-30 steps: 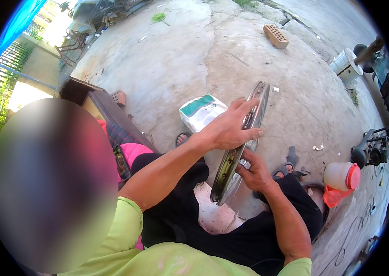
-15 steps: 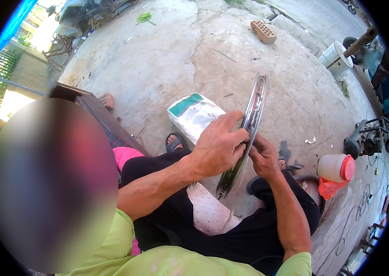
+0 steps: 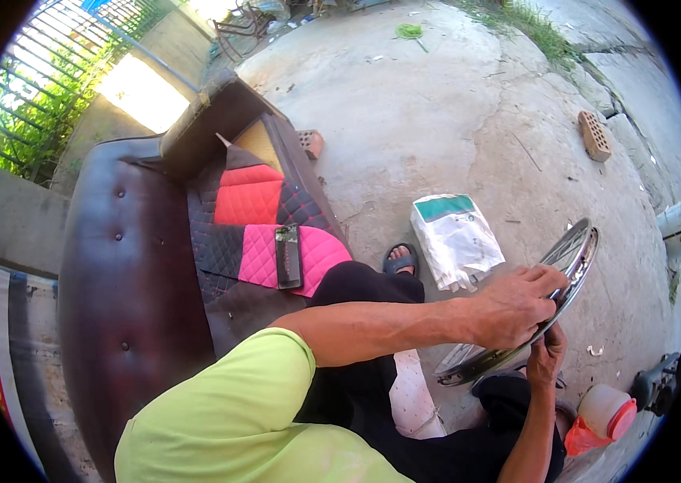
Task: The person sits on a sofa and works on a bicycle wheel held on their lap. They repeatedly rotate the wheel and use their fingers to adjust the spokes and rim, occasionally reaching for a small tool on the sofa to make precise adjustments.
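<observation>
A metal spoked wheel rim [image 3: 584,274] is tilted in front of my knees at the right. Curled over its upper edge, my left hand [image 3: 513,307] grips it near the middle of the visible arc. My right hand [image 3: 547,354] holds the same rim from below, close to the left one, its fingertips partly hidden behind the metal. Thin spokes show beyond the far part of the rim. Across my lap lies a pale dotted cloth [image 3: 413,394]. A white sack with a green band [image 3: 455,241] rests on the ground past my sandalled foot.
On the left stands a dark brown sofa [image 3: 135,266] with pink and red quilted pads; a black phone-like slab [image 3: 288,258] lies there. A perforated brick [image 3: 594,136] sits at far right. A pale tub with a red lid [image 3: 604,412] stands near my right knee.
My view has swung left, bringing the sofa into sight. The rim has tipped from nearly upright to a flatter slant, with both hands still on it.
</observation>
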`<state>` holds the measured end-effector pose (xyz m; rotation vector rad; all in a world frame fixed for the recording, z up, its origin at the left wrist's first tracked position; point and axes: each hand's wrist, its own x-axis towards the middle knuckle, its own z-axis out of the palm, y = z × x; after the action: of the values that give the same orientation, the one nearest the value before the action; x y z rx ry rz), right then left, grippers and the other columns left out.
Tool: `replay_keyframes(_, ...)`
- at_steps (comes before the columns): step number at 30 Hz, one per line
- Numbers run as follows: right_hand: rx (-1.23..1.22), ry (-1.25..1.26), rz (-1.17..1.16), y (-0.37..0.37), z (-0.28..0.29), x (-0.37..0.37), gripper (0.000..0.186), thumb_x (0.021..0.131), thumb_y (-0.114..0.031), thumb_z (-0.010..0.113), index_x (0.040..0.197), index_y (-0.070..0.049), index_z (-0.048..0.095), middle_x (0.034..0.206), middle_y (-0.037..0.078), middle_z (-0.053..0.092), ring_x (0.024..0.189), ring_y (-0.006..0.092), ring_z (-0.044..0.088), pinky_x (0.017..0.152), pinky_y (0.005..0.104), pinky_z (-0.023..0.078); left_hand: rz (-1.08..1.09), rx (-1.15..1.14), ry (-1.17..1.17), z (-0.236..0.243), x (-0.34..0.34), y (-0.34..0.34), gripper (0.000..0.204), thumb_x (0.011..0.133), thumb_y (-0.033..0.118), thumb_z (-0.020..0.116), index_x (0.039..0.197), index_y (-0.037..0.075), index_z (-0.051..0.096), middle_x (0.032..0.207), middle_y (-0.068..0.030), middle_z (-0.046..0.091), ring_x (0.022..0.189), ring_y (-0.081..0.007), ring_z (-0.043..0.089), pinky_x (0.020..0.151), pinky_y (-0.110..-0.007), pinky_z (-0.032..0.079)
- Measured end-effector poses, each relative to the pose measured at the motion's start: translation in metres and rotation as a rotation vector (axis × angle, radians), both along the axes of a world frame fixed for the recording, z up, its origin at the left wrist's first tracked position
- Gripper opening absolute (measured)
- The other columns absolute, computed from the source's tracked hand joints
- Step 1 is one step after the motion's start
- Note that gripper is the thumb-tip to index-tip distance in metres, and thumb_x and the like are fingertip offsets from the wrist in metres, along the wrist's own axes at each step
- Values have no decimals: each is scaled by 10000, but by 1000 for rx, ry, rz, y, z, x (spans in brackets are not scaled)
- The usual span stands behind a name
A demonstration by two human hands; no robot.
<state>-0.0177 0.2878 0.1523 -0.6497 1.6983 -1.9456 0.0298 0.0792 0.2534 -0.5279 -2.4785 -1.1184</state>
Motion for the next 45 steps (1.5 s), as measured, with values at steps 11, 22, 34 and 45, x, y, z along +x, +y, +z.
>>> replay_keyframes(11, -24, -27, -51, -4, -1, -3, 466, 968, -176, 673, 1364, 19, 525, 1282, 67, 622, 1156, 155, 575, 1011, 305, 427, -13, -11, -69, -2, 0, -6, 157, 764, 113, 702, 841, -23, 689, 1292, -210, 506, 1229, -386, 489, 987, -464, 424)
replay_keyframes(22, -50, -58, -17, -12, 19, 0, 419, 970, -198, 673, 1316, 7, 555, 1229, 53, 638, 1119, 134, 582, 983, 289, 437, -6, 7, -43, -4, 0, -3, 166, 752, 117, 718, 844, -12, 669, 1229, -168, 535, 1173, -368, 519, 972, -449, 448)
replay_keyframes(34, 1, -45, -53, -6, 7, -4, 317, 983, -206, 656, 1224, -11, 590, 1154, 39, 645, 1035, 113, 598, 908, 270, 481, 87, -22, 9, -7, 0, 5, 188, 738, 99, 717, 876, 11, 625, 1221, -155, 531, 1142, -355, 537, 920, -447, 468)
replay_keyframes(45, -32, 12, -171, -15, 5, 4, 167, 969, -119, 654, 1100, -33, 599, 1087, 19, 630, 983, 98, 572, 896, 271, 475, 84, -14, -57, -4, 1, 6, 184, 764, 131, 704, 886, 32, 608, 1212, -155, 537, 963, -326, 611, 797, -443, 473)
